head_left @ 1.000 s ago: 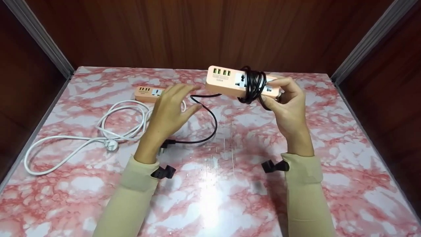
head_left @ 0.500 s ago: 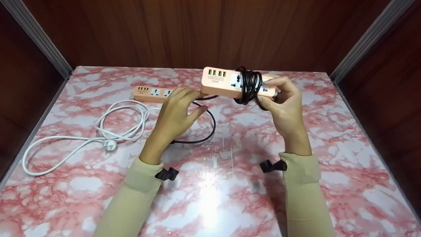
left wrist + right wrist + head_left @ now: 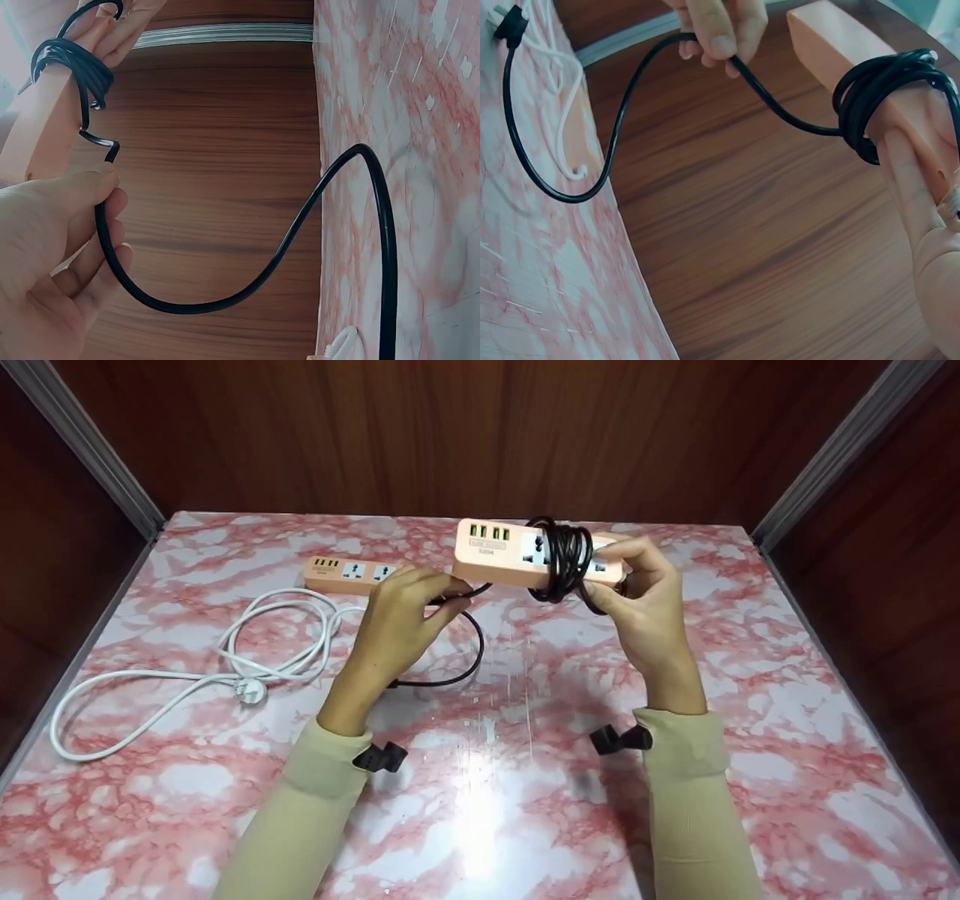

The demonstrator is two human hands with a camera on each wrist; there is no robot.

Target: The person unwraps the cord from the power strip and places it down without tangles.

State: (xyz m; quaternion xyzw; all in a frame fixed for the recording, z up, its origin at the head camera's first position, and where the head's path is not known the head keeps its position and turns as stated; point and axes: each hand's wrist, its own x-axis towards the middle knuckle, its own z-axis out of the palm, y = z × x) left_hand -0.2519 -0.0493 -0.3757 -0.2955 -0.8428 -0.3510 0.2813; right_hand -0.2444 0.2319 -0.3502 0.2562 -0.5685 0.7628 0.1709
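My right hand grips one end of a peach power strip, held up above the table. Several turns of its black cord are wound round the middle of the strip, between the USB ports and my fingers. To the left, my left hand pinches the loose part of that cord between thumb and fingers, as the left wrist view shows. From there the cord sags in a loop to the black plug, which lies on the table in the right wrist view and is mostly hidden behind my left wrist in the head view.
A second peach power strip lies at the back left, partly behind my left hand. Its white cord spreads in loops over the left of the marbled table, with a white plug. Brown wood panels enclose the back and sides.
My left hand has moved slightly right and closed its fingers on the black cord. The wrapped power strip in my right hand has shifted a little left and down.
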